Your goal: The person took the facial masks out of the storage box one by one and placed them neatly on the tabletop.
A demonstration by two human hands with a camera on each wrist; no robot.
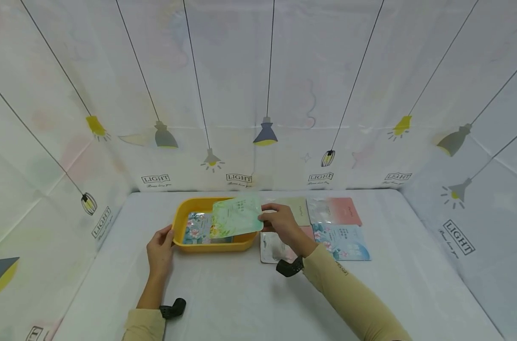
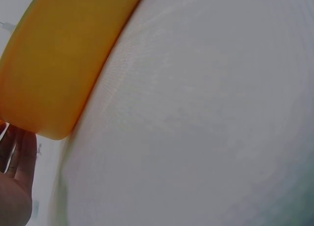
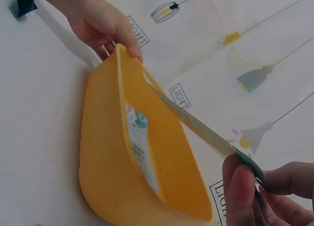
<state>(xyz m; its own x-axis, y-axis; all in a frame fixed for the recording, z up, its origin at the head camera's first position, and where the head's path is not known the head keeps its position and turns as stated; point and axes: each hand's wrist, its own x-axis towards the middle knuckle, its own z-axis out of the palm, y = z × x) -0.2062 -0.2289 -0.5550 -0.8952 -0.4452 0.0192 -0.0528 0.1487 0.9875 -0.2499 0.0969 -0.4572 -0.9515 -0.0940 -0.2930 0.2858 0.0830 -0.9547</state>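
Observation:
A yellow plastic tray (image 1: 241,245) stands on the white table, with a blue floral sheet-mask packet (image 1: 194,229) lying inside it. At the tray's left end my left hand (image 1: 160,248) grips the rim, thumb over the edge and fingers on the outer wall. Between thumb and fingers, my right hand (image 1: 281,222) pinches the right edge of a light green sheet-mask packet (image 1: 239,215). That packet is held over the tray, tilted, and hides part of its inside. In the right wrist view the green packet (image 3: 196,123) appears nearly edge-on above the opening.
Right of the tray lie a beige packet (image 1: 300,210), a pink-and-silver packet (image 1: 335,211), a blue floral packet (image 1: 343,242) and another pink-and-silver packet (image 1: 275,248), partly under my right hand. A lamp-printed cloth wall (image 1: 241,71) rises behind the table.

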